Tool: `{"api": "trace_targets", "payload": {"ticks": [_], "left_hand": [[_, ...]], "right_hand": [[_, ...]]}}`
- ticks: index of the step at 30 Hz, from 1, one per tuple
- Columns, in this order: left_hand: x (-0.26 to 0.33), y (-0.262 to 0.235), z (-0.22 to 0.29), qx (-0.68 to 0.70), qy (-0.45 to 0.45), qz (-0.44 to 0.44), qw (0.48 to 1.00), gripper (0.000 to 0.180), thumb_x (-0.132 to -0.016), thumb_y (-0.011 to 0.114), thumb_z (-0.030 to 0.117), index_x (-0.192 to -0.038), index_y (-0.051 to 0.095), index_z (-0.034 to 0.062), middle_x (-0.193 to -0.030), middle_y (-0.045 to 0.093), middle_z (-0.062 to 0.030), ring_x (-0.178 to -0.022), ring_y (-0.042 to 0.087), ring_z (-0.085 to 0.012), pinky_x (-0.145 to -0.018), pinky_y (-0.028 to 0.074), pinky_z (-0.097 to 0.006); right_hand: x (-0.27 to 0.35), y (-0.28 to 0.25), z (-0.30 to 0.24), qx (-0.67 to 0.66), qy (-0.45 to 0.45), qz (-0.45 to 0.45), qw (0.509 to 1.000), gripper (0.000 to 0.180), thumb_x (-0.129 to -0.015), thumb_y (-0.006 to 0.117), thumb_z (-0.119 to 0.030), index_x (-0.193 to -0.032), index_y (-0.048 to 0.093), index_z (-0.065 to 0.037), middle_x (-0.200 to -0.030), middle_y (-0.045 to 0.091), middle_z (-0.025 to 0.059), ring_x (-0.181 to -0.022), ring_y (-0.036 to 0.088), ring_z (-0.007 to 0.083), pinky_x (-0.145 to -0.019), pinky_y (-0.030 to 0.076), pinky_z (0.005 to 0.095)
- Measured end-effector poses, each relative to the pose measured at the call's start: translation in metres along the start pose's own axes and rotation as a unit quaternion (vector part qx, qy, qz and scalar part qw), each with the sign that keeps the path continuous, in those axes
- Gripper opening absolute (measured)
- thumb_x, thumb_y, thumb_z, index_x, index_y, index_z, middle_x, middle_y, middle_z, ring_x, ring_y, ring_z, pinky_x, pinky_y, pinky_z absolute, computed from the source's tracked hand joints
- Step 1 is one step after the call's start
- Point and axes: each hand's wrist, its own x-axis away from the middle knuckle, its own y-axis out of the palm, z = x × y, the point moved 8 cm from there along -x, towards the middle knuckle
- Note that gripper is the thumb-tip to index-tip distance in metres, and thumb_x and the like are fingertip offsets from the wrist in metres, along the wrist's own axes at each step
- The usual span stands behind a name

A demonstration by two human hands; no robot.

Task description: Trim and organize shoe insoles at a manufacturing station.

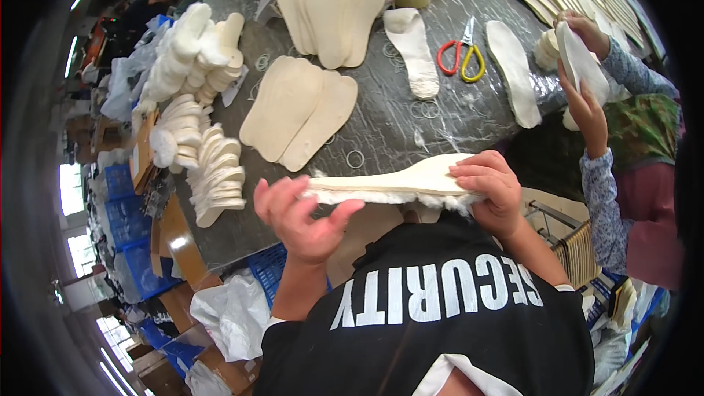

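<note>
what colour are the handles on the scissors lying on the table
One handle is red, the other yellow, on the scissors; the head view shows them.

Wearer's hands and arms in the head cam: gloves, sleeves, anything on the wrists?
Both hands are bare: no gloves on the left hand or the right hand, and no watch, ring or band shows. The forearms are uncovered; a white cuff edge shows at each upper arm, under a black top with large white lettering.

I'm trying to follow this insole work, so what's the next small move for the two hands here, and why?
Probably press along the edge with the left hand while the right hand steadies the other end. Both hands hold the fleece-lined insole edge-on above the table, and white fleece sticks out under the board layer, so the layers look not yet flush.
</note>
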Motion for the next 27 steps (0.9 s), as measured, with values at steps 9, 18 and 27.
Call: {"api": "trace_targets", "payload": {"ticks": [9,18,27], "left_hand": [[0.021,0.028,-0.064,0.361,-0.295,-0.136,0.874,0.049,-0.066,0.083,0.020,-0.104,0.059,-0.0009,-0.103,0.061,-0.0119,-0.094,0.058,-0.0210,-0.084,0.045,-0.031],[0.027,0.033,-0.070,0.284,-0.283,-0.196,0.895,0.036,-0.069,0.075,0.008,-0.101,0.060,0.0014,-0.103,0.062,-0.0108,-0.095,0.059,-0.0227,-0.087,0.045,-0.033],[-0.014,0.074,0.041,0.147,0.032,-0.376,0.914,0.042,-0.063,0.067,0.002,-0.104,0.058,0.0052,-0.098,0.063,-0.0096,-0.093,0.061,-0.0273,-0.092,0.042,-0.043]], "right_hand": [[0.007,0.000,0.003,0.001,0.001,-0.014,1.000,0.027,-0.064,0.065,0.007,-0.088,0.059,-0.004,-0.092,0.069,0.0111,-0.083,0.063,0.0289,-0.073,0.050,0.0368],[0.001,0.010,0.010,-0.059,0.009,-0.031,0.998,0.026,-0.063,0.067,0.007,-0.087,0.061,-0.002,-0.093,0.068,0.0126,-0.085,0.066,0.0297,-0.073,0.053,0.0357],[0.014,0.024,0.010,-0.038,-0.005,-0.030,0.999,0.045,-0.054,0.063,0.007,-0.097,0.065,-0.005,-0.090,0.067,0.0078,-0.081,0.064,0.0264,-0.071,0.053,0.0366]]}}
